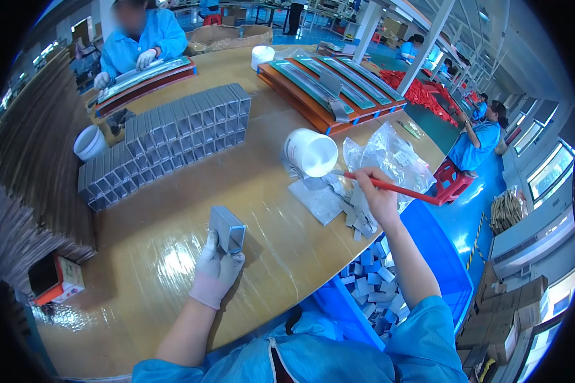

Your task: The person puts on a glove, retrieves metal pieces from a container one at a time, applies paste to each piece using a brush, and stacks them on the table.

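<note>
My left hand [217, 271], in a pale glove, grips a grey rectangular hollow metal piece [226, 228] above the table, its open end turned toward me. Bare, my right hand [378, 198] is closed around a long red-handled brush [406, 191]. The brush's pale tip is at the mouth of a tipped white tub [311, 153]; whether it touches the rim I cannot tell. Under and beside the tub lie grey cloths [318, 199] and a crumpled clear plastic bag [390, 156].
Stacked grey hollow pieces [185, 131] stand at the left-centre of the table [172, 287]. Behind are orange-and-green frames [332, 89]. A blue bin [437, 255] of small grey pieces is at my right. Across the table, a co-worker [140, 38] handles another frame.
</note>
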Demonstrator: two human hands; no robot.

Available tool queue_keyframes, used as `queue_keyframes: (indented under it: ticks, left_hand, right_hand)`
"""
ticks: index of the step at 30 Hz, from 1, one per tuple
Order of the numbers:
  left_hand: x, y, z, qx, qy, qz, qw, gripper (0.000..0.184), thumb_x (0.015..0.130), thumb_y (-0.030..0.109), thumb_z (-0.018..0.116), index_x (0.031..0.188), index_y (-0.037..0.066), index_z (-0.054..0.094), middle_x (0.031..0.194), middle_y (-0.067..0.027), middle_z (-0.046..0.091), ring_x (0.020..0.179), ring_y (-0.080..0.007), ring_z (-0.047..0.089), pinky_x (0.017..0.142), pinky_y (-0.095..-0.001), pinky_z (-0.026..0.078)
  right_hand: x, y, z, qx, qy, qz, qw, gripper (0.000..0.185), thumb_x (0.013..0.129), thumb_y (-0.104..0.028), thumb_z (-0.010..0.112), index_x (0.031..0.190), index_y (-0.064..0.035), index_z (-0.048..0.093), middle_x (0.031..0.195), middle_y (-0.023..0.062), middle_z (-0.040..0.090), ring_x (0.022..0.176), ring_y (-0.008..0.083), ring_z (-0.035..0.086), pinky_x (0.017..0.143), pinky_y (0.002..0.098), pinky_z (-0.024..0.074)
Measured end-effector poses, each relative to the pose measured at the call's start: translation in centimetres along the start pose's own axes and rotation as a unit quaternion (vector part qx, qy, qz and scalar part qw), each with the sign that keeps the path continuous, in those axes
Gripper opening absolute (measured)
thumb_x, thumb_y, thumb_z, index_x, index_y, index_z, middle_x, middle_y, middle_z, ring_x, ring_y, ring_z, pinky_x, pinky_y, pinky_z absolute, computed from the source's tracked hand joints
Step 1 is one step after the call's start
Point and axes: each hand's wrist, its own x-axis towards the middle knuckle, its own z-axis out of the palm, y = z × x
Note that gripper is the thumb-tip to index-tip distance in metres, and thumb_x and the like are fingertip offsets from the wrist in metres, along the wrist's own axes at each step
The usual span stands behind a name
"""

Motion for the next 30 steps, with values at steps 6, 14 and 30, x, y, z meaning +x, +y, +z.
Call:
queue_keyframes:
  ticks: [6, 14, 30]
  left_hand:
    - [0.7, 0.2, -1.5, -0.107, -0.047, -0.050, 0.992, 0.033, 0.100, 0.022, 0.044, 0.130, 0.009, 0.046, 0.120, -0.0061, 0.055, 0.088, -0.0161, 0.051, 0.069, -0.0289, 0.040]
    - [-0.4, 1.1, 0.6, -0.246, -0.047, -0.117, 0.961, 0.028, 0.101, 0.023, 0.039, 0.125, 0.011, 0.049, 0.119, -0.0063, 0.056, 0.083, -0.0186, 0.047, 0.074, -0.0318, 0.036]
    - [-0.2, 1.2, 0.6, -0.247, -0.092, -0.133, 0.956, 0.033, 0.100, 0.027, 0.040, 0.127, 0.009, 0.051, 0.118, -0.0095, 0.059, 0.090, -0.0195, 0.053, 0.075, -0.0314, 0.038]
  right_hand:
    - [-0.3, -1.8, -0.2, 0.263, 0.026, 0.128, 0.956, 0.025, 0.095, -0.024, 0.055, 0.090, -0.0018, 0.065, 0.068, 0.0049, 0.055, 0.060, 0.0108, 0.048, 0.057, 0.0218, 0.0398]
    - [-5.4, -3.6, 4.4, 0.523, -0.114, 0.295, 0.792, 0.031, 0.096, -0.028, 0.054, 0.083, -0.0004, 0.062, 0.055, 0.0026, 0.050, 0.047, 0.0107, 0.045, 0.047, 0.0223, 0.0365]
    - [-9.1, -8.3, 8.8, 0.174, -0.178, -0.045, 0.967, 0.013, 0.091, -0.011, 0.059, 0.089, 0.0009, 0.062, 0.069, 0.0090, 0.061, 0.053, 0.0136, 0.052, 0.051, 0.0203, 0.0419]
